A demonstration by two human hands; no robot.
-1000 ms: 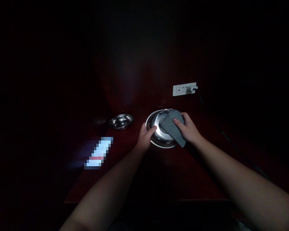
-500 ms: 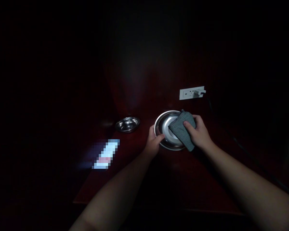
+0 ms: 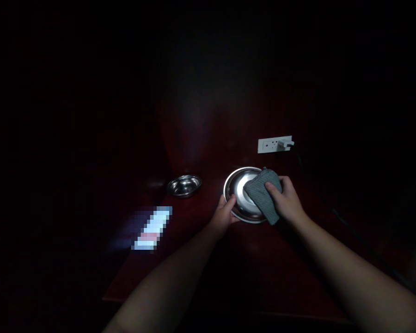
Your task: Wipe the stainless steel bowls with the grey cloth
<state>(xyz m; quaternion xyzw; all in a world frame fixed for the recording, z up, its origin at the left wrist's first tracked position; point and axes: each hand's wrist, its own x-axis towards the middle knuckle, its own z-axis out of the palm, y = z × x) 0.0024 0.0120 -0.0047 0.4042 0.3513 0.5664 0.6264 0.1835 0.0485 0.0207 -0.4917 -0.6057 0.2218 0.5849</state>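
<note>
A shiny steel bowl (image 3: 241,185) is held above the dark red table, its inside facing me. My left hand (image 3: 224,213) grips its lower left rim, thumb on the inner side and fingers underneath. My right hand (image 3: 287,199) is closed on a folded grey-green cloth (image 3: 263,192), thumb on top, at the bowl's right side. The cloth covers the right part of the rim and some of the inside. Most fingers of the right hand are hidden behind the cloth.
A second steel bowl (image 3: 184,186) stands on the table (image 3: 208,259) to the left. Nearer me lies a bright pixelated rectangle (image 3: 152,229). A white wall socket (image 3: 274,144) with a plug and dark cable is behind. The surroundings are very dark.
The whole view has shifted, so things sit slightly lower. My left hand has slid lower along the bowl's rim. The cloth stays at the bowl's right side.
</note>
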